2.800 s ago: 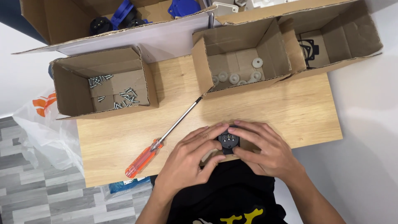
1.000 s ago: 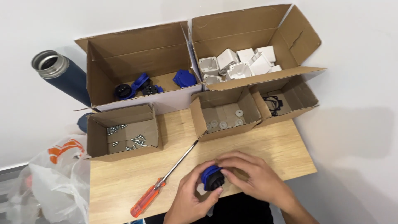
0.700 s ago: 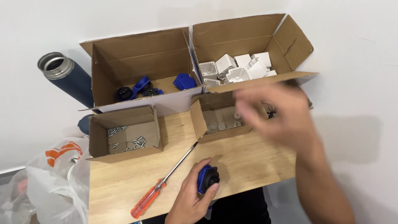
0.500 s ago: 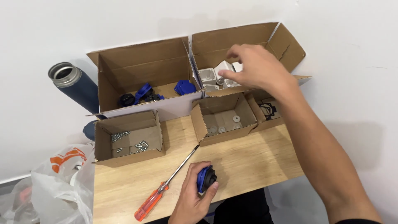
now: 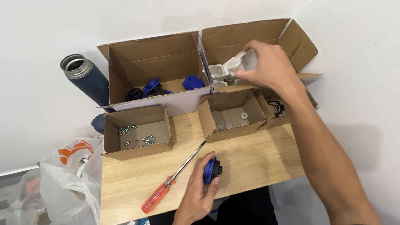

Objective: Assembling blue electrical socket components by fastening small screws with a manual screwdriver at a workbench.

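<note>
my little light wood table (image 5: 250, 166) shoved up against a plain white wall (image 5: 50, 29), grey floor (image 5: 8, 179) peeking out bottom left, soft even light, faint shadows on the wall off to my right, no windows in my view

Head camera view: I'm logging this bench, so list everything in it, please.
Wooden table: one, light brown.
Cardboard boxes: five, brown, along the back.
Screws: several, silver, front-left box.
Washers: few, pale, front-middle box.
Blue parts: several, back-left box.
Screwdriver: one, orange handle, on the table.
Flask: one, dark blue, left.
Plastic bag: white, far left.
Left hand: holds blue-black part.
Right hand: grips white part.
</note>
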